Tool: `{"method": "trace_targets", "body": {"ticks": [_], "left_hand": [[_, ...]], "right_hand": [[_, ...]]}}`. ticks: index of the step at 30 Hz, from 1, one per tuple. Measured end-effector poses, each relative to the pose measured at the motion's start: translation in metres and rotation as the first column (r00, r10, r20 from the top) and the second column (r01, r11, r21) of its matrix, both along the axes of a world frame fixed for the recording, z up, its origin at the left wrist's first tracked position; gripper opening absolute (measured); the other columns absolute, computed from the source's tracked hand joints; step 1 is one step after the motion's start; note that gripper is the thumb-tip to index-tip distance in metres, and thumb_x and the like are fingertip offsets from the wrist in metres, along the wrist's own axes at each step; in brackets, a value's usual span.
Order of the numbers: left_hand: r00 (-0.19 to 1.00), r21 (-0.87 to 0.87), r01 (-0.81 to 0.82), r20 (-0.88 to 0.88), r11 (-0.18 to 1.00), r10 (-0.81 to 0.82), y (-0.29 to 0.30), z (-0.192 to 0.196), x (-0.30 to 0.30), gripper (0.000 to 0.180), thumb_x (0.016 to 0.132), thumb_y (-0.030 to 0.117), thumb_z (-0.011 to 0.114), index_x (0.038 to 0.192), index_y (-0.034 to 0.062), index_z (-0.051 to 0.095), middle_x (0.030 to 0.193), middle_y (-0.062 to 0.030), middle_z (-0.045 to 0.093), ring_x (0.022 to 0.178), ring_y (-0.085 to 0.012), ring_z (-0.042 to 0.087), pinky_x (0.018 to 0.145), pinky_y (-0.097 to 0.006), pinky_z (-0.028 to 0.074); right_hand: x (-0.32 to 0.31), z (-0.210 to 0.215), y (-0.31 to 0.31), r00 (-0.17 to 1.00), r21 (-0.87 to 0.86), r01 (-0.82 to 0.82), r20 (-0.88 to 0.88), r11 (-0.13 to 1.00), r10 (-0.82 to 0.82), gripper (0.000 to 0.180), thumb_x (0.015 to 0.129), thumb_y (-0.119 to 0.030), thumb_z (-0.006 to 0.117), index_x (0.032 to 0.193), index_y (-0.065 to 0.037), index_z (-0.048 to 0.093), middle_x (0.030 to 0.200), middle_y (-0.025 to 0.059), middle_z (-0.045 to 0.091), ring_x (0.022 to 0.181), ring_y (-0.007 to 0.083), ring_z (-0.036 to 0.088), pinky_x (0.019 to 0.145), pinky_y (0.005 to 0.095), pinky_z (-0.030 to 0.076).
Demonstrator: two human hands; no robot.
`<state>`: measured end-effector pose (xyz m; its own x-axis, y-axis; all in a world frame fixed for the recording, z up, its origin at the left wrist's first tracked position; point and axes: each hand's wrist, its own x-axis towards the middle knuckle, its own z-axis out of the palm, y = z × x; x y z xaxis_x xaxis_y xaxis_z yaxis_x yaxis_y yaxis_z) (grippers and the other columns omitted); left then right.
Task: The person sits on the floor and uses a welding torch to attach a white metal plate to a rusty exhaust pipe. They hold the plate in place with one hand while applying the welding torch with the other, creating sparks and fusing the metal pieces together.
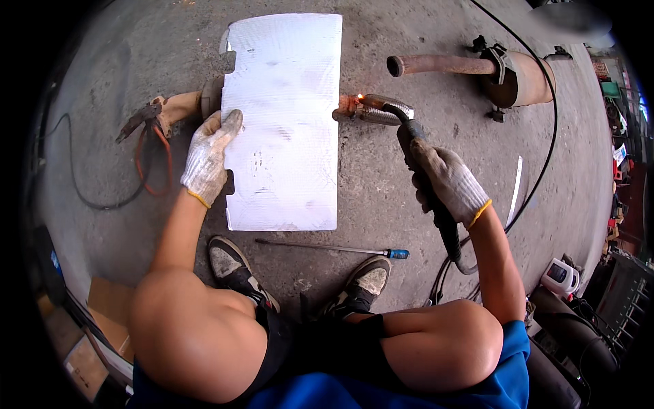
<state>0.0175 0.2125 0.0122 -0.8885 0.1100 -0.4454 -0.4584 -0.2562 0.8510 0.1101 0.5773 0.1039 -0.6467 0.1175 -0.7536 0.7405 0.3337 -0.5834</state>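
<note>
My left hand (211, 155), in a white knit glove, grips the left edge of an upright white panel (283, 136), thumb on its face. The panel hides the middle of a rusty exhaust pipe (182, 106) lying crosswise on the floor. My right hand (449, 178), also gloved, is wrapped round the black handle of a welding torch (407, 133). Its nozzle points left at the pipe's rusty joint, beside a braided metal flex section (381, 117). A small orange glow shows at the nozzle tip. A clamp (139, 121) with a cable sits at the pipe's left end.
A rusty muffler with a pipe (521, 80) lies at the far right. Near my shoes lies a long screwdriver (327, 247) with a blue handle. The torch's black cable (555, 129) curves along the right, past a thin metal strip (516, 187). A cardboard box (109, 310) stands at the lower left.
</note>
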Motion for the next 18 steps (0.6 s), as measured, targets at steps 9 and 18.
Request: {"method": "trace_targets", "body": {"ticks": [9, 18], "left_hand": [[0.987, -0.004, 0.146, 0.065, 0.989, -0.145, 0.027, -0.024, 0.013, 0.028, 0.099, 0.023, 0.073, 0.118, 0.0020, 0.070, 0.103, -0.0011, 0.071, 0.092, -0.0077, 0.062, 0.087, -0.025, 0.049], [0.985, 0.005, 0.158, 0.070, 0.987, -0.158, 0.038, -0.020, 0.017, 0.031, 0.099, 0.022, 0.072, 0.122, 0.0011, 0.068, 0.105, -0.0025, 0.071, 0.092, -0.0092, 0.064, 0.086, -0.027, 0.052]], "right_hand": [[-0.009, 0.003, -0.008, 0.997, 0.085, -0.068, 0.033, 0.994, 0.065, 0.058, 0.102, -0.061, 0.051, 0.101, -0.003, 0.056, 0.073, 0.0024, 0.056, 0.055, 0.0123, 0.055, 0.049, 0.0300, 0.049], [-0.007, 0.005, -0.006, 0.998, 0.059, -0.055, 0.026, 0.997, 0.054, 0.059, 0.101, -0.063, 0.053, 0.100, -0.003, 0.055, 0.072, 0.0018, 0.055, 0.054, 0.0116, 0.055, 0.047, 0.0297, 0.050]]}}
